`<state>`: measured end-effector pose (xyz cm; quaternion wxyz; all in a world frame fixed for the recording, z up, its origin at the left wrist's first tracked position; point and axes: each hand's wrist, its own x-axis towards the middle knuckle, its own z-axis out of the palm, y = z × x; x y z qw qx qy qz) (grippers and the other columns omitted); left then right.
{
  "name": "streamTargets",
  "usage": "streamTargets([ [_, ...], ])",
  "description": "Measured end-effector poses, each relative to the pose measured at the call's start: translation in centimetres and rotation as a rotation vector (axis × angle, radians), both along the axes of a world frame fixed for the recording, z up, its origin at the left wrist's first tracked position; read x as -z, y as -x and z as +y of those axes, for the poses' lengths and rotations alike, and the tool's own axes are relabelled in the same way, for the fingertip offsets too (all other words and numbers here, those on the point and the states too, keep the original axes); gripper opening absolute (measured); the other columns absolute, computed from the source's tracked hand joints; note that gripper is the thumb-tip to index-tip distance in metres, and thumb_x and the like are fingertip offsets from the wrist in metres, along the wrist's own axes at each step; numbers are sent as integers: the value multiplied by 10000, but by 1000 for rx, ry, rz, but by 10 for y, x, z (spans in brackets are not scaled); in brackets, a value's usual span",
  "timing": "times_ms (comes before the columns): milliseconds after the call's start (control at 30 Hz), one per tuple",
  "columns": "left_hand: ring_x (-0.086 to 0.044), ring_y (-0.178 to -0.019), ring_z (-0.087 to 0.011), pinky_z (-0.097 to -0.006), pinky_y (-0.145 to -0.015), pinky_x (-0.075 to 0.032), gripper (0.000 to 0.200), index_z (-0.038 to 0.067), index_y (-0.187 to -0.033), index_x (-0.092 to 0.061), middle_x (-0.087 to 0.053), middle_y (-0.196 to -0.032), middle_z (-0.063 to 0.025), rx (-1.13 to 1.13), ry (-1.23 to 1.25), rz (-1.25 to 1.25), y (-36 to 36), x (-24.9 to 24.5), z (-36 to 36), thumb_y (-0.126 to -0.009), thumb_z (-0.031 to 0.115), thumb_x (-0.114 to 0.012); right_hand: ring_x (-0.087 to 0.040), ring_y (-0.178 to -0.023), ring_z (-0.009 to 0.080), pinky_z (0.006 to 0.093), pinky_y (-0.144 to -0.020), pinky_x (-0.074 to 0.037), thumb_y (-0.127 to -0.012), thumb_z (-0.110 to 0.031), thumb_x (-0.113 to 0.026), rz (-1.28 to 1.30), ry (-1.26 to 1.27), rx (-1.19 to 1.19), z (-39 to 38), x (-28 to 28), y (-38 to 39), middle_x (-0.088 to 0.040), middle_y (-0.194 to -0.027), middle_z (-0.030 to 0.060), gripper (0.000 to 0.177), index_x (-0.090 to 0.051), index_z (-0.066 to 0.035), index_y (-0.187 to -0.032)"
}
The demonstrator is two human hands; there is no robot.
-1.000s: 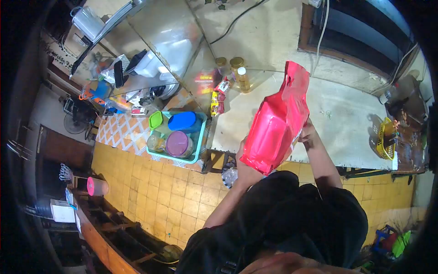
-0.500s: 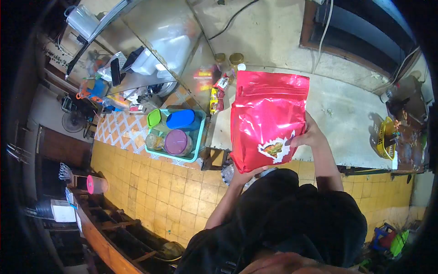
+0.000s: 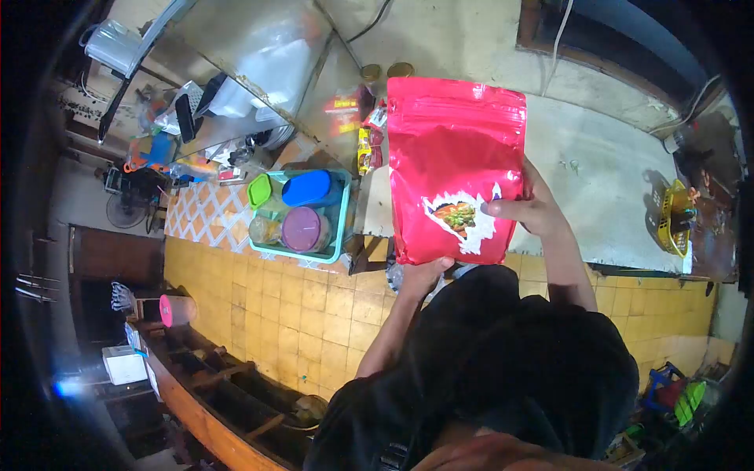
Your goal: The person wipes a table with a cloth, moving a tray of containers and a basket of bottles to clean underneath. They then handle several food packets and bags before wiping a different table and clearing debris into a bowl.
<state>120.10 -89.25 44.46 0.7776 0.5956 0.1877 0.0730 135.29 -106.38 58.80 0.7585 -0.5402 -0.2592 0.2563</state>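
A large shiny red pouch (image 3: 455,157) with a zip-style band near its top is held upright before me. Low on its front is a ragged white patch with a picture of food. My right hand (image 3: 536,206) grips the pouch's right side, thumb across the front by the patch. At the bottom edge, my left hand (image 3: 428,276) is closed on the lower left corner, its thumb on the front and its other fingers hidden underneath.
A pale table (image 3: 613,173) runs behind the pouch, with a yellow basket (image 3: 670,220) at its right end. To the left, a turquoise tray (image 3: 339,239) of lidded containers sits on a tiled counter (image 3: 208,216). Small snack packets (image 3: 369,151) lie beside the pouch.
The pouch has risen slightly in view and its front now faces me more squarely, showing more of the white patch. Both hands keep hold of it.
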Motion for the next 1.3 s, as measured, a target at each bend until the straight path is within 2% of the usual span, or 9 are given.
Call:
streamTargets([
  [133, -565, -1032, -176, -332, -894, -478, 675, 18, -1230, -485, -582, -1140, -66, 47, -36, -22, -6, -7, 3, -666, 144, -835, -487, -1149, 193, 335, -973, -409, -710, -51, -765, 3, -34, 8, 3, 2, -6, -493, -1259, 105, 825, -298, 14, -1388],
  [300, -577, -1004, -174, -330, -874, -486, 623, 16, -1212, -502, -595, -1110, -66, -26, 256, -96, -11, -17, -2, -682, 125, -808, -496, -1139, 192, 331, -962, -415, -710, -52, -761, 24, -43, 30, 8, 10, -13, -501, -1249, 111, 812, -311, 20, -1382],
  [500, -612, -900, -162, -305, -823, -504, 452, 15, -1130, -551, -617, -1048, -77, 49, 182, -60, -41, -26, -1, -739, 104, -759, -549, -1072, 194, 326, -918, -449, -705, 0, -728, 167, -44, 163, 8, 31, -31, -548, -1192, 116, 731, -373, 20, -1344],
  [533, -621, -899, -181, -321, -830, -509, 470, 7, -1187, -487, -602, -1079, -101, 103, 24, 229, -54, -30, 0, -797, 119, -724, -564, -1049, 195, 327, -904, -459, -704, 13, -718, 235, -72, 207, 8, 35, -36, -565, -1169, 115, 702, -397, 17, -1327],
  [567, -621, -899, -181, -321, -830, -509, 470, 7, -1187, -487, -602, -1079, -101, 91, 23, 223, -62, -28, -2, -797, 119, -724, -564, -1049, 195, 327, -904, -459, -704, 13, -718, 230, -73, 194, 8, 42, -44, -565, -1169, 115, 702, -397, 17, -1327],
  [633, -623, -923, -212, -351, -840, -513, 556, 21, -1295, -366, -581, -1121, -127, 135, 422, -117, -80, -28, -5, -857, 161, -677, -579, -1021, 194, 327, -889, -471, -701, 22, -710, 292, -90, 329, 2, 57, -63, -585, -1132, 112, 648, -439, 5, -1289],
  [700, -622, -939, -235, -370, -843, -514, 620, 47, -1361, -259, -559, -1166, -162, 188, 381, -168, -85, -32, 8, -896, 218, -632, -582, -1010, 189, 324, -885, -476, -700, 13, -714, 291, -64, 380, -4, 64, -84, -590, -1123, 101, 620, -465, -16, -1268],
  [933, -598, -982, -191, -332, -840, -486, 515, 17, -1279, -414, -607, -1102, -153, 191, 122, 260, -53, 33, 56, -887, 264, -640, -538, -1035, 162, 297, -882, -448, -774, -12, -684, -325, 109, 588, -1, 89, -183, -541, -1158, 76, 562, -423, -41, -1271],
  [1300, -607, -867, -183, -309, -747, -481, 503, -18, -1219, -476, -650, -957, -137, -188, -12, 544, 8, 83, 69, -868, 296, -654, -530, -1096, 216, 340, -960, -410, -756, -64, -736, -491, 189, 418, 98, 214, -358, -530, -1216, 119, 664, -372, -20, -1310],
])
